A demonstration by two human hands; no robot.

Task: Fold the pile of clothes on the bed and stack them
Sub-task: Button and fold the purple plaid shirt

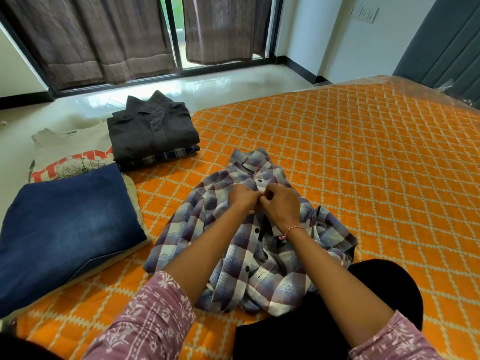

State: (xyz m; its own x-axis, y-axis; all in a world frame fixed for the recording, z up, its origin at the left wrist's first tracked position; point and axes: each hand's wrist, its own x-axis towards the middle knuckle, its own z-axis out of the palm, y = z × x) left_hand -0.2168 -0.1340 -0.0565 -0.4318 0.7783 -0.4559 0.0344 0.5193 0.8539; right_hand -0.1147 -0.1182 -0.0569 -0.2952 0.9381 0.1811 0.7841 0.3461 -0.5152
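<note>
The plaid shirt [249, 245] lies spread on the orange bed [363, 157], directly under both hands. The left hand [242, 197] and right hand [281, 203] pinch its button placket together near the collar. One dark folded shirt [153, 131] tops a stack; one folded jeans [67, 229] lies nearer left

A bedroom in a home: a bed [337, 157] with an orange quilted cover fills the lower right, brown curtains [104, 40] hang over a glass sliding door [179, 35] at upper left, and what looks like a wall switch plate [365, 13] sits upper right.
</note>
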